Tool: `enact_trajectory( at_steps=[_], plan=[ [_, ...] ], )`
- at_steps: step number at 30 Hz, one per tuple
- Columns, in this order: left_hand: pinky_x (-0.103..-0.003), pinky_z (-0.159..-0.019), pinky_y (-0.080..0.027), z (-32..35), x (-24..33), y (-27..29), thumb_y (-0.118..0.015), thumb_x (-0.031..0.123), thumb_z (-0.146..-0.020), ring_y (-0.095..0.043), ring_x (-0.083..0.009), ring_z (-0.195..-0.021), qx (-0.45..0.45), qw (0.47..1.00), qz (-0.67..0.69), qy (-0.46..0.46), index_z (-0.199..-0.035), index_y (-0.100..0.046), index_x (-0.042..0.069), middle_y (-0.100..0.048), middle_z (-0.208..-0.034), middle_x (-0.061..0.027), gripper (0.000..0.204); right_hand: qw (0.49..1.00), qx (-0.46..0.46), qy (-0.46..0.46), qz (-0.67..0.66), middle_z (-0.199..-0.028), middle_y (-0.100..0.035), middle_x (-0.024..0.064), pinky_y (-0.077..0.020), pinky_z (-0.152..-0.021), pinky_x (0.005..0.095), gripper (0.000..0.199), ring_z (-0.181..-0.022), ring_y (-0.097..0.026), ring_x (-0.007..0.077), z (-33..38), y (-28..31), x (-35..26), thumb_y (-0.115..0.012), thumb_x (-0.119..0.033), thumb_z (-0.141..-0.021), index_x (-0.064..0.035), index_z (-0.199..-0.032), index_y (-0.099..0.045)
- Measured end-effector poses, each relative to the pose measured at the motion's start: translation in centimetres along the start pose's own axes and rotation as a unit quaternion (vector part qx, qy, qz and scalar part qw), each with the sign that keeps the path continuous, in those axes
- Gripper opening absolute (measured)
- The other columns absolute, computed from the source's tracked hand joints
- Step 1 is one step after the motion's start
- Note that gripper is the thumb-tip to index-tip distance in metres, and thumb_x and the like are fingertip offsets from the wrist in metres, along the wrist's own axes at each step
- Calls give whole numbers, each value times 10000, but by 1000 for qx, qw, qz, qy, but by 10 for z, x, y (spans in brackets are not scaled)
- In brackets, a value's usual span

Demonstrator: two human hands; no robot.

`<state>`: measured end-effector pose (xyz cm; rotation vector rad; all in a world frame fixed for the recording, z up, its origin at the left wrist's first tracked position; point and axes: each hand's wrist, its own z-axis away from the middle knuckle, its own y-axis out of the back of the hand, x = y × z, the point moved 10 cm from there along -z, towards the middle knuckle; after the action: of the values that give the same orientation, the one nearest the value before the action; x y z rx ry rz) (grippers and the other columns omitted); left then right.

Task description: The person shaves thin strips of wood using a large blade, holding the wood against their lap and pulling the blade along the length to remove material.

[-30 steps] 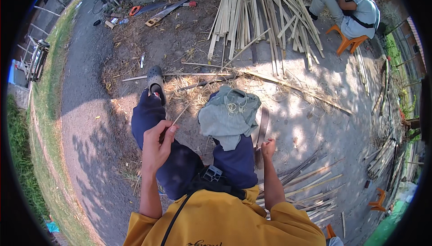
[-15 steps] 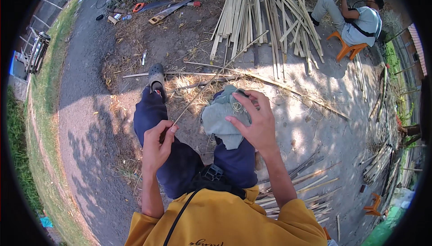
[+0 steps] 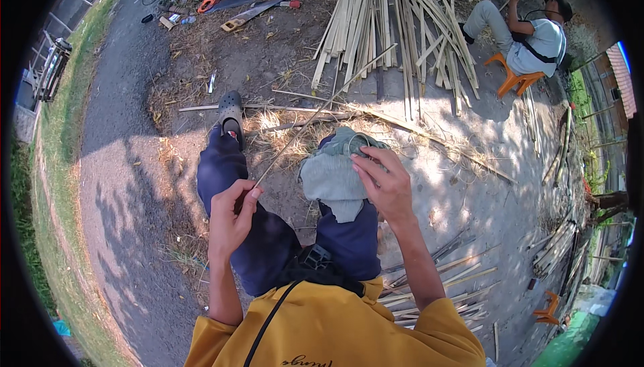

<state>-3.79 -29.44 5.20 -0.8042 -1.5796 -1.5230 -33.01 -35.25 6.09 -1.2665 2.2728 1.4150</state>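
Note:
My left hand (image 3: pixel 231 218) is closed, thumb against fingers, on the near end of a long thin bamboo strip (image 3: pixel 303 130). The strip slants away to the far right, over the ground towards a pile of slats. A grey-green cloth (image 3: pixel 332 178) is draped over my right knee. Beside its right edge, my right hand (image 3: pixel 387 187) is closed with thumb and fingertips together. A thin curl of pale fibre shows by those fingertips, but what they grip is too small to make out.
Many split bamboo slats (image 3: pixel 376 28) lie piled ahead. Two saws (image 3: pixel 258 13) lie far left. A person (image 3: pixel 537 41) sits far right on an orange stool (image 3: pixel 513 78), holding a stick. More strips (image 3: pixel 446 286) lie near my right side; pale shavings (image 3: pixel 268 140) litter the ground by my foot.
My right hand's fingers have drawn together from a spread pose over the cloth, and the hand has shifted slightly right. My left hand keeps its hold on the strip, almost unmoved.

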Motion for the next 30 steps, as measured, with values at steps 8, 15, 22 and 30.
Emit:
enact_trajectory(
  at_steps=[8, 15, 22, 30],
  plan=[
    [-256, -567, -407, -1, 3, -3, -652, 73, -1048, -539, -63, -615, -4, 1000, 6, -8, -1010, -701, -22, -583, -668, -12, 113, 1000, 12, -5, -16, -1094, -685, 89, -585, -778, 348, 297, -930, -678, 241, 14, 3, 0, -837, 0, -822, -68, -1108, -797],
    [-250, -561, -400, 1, 4, -3, -652, 69, -1046, -536, -54, -617, -6, 1000, -2, -5, -1018, -703, -17, -585, -670, -7, 104, 988, 84, -76, -107, -1051, -718, 86, -594, -777, 310, 210, -923, -715, 210, 16, 30, 10, -817, 37, -855, -38, -1052, -818],
    [-254, -550, -384, 0, 8, -2, -655, 83, -1046, -522, -53, -605, -2, 1000, -3, -16, -1004, -707, -15, -574, -659, -3, 119, 900, 199, -318, -221, -1128, -737, 76, -576, -865, 255, 207, -969, -709, 146, 75, 70, 151, -763, -30, -969, 11, -1171, -773],
    [-255, -545, -377, -4, 11, -9, -657, 92, -1047, -517, -58, -599, -22, 999, 4, -31, -994, -708, -19, -570, -654, -3, 133, 777, 93, -616, 86, -1134, -749, 160, -576, -943, 345, 444, -1043, -713, 250, 380, 55, 413, -810, -161, -900, 36, -1282, -696]
  ],
)
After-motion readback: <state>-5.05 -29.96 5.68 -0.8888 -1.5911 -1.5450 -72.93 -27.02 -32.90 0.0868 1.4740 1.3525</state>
